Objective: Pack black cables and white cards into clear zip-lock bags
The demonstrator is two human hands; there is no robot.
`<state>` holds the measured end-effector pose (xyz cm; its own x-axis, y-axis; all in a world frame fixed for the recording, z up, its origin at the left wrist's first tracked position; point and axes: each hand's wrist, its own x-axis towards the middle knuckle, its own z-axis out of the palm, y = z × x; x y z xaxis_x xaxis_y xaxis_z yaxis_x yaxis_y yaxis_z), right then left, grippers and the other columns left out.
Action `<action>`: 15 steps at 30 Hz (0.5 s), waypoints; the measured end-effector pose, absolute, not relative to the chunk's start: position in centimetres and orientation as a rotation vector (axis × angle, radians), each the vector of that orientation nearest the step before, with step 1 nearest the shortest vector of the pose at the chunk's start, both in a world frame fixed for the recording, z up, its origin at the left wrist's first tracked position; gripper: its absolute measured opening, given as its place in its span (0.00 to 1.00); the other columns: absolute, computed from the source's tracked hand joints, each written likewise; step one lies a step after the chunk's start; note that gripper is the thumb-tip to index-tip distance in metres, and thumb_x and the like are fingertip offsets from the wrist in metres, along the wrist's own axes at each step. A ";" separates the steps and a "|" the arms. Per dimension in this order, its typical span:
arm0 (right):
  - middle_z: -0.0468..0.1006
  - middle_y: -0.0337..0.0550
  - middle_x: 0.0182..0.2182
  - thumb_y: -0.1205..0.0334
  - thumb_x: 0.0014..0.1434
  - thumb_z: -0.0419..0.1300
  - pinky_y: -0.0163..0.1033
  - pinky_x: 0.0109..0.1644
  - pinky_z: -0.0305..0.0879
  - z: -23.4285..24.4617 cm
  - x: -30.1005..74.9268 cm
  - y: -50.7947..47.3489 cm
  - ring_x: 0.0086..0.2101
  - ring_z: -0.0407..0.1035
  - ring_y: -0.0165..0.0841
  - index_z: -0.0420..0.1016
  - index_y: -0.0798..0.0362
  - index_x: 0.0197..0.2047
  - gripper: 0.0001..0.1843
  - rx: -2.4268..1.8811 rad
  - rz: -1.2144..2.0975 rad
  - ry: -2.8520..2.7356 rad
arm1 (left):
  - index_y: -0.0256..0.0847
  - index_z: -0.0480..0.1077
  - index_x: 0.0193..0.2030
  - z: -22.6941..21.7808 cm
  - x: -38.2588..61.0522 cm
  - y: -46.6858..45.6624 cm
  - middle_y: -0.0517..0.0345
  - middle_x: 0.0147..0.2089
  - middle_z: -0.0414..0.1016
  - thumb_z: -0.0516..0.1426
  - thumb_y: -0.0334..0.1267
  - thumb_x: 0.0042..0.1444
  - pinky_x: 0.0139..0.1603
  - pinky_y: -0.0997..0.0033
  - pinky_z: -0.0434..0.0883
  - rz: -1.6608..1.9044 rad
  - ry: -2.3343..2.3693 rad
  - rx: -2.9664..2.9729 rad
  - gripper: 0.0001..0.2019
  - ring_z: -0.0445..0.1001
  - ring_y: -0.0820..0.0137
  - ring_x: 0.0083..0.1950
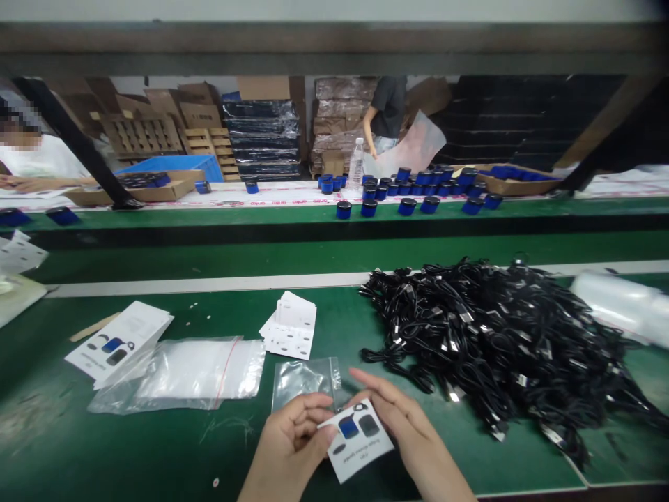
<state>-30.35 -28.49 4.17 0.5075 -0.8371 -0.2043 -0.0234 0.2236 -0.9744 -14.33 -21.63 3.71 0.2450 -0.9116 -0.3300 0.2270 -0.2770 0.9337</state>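
Note:
My left hand [295, 439] is closed on a small white printed leaflet [360, 446], its thumb on the front face. The leaflet shows a blue speaker, a dark speaker and a cable. My right hand [402, 425] lies along the leaflet's right edge, fingers stretched out and partly behind it; its thumb is hidden. Just beyond my hands lies a clear plastic bag [306, 380]. A stack of white leaflets [293, 324] sits farther off. To the right is a large heap of black USB cables [486, 341].
More leaflets [122, 341] and clear zip bags [193, 373] lie at left. A plastic roll [621, 307] is at right. Blue-and-black cylindrical units [408, 206] and a bottle [357, 166] stand on the raised far ledge. Two people, one a dark-shirted person [389, 108], are beyond it.

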 end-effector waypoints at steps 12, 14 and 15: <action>0.72 0.38 0.26 0.53 0.55 0.58 0.35 0.34 0.59 4.3 -30.6 -28.0 0.29 0.64 0.32 0.74 0.53 0.34 0.12 -1.543 -0.529 0.939 | 0.43 0.77 0.32 3.6 -14.5 -21.8 0.58 0.28 0.74 0.55 0.45 0.54 0.28 0.76 0.64 -1.056 -1.264 1.606 0.12 0.71 0.71 0.29; 0.71 0.38 0.26 0.54 0.56 0.57 0.35 0.34 0.59 4.5 -30.5 -27.9 0.29 0.64 0.32 0.73 0.52 0.30 0.11 -1.642 -0.550 0.959 | 0.43 0.76 0.30 3.5 -14.6 -21.8 0.59 0.26 0.73 0.54 0.43 0.55 0.28 0.76 0.63 -0.909 -1.383 1.618 0.11 0.70 0.72 0.28; 0.70 0.38 0.24 0.54 0.57 0.56 0.34 0.33 0.59 4.5 -30.5 -27.8 0.28 0.64 0.32 0.72 0.52 0.28 0.12 -1.700 -0.569 0.970 | 0.43 0.76 0.28 3.4 -14.6 -21.7 0.59 0.25 0.72 0.54 0.42 0.56 0.29 0.76 0.62 -0.848 -1.417 1.611 0.11 0.70 0.72 0.27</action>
